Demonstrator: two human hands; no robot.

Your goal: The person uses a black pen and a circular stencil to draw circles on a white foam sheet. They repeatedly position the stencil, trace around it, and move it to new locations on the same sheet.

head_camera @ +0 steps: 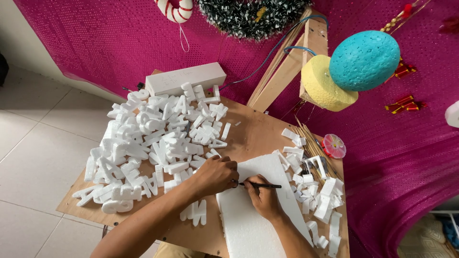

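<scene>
Pen (260, 185) in right-hand fingers (252, 185) (tip seemingly on foam (248, 224))

Bright, even daylight, soft shadows, sharp focus, slight wide-angle edge distortion.

Packages: one long white rectangular box (185, 78) with faint markings on top, lying at the bench's far edge behind the foam letters. Labels, signs, screens: none.

A magenta sequined cloth (95, 43) backs the plywood table (253, 136) on a pale tiled floor (33, 143).
</scene>
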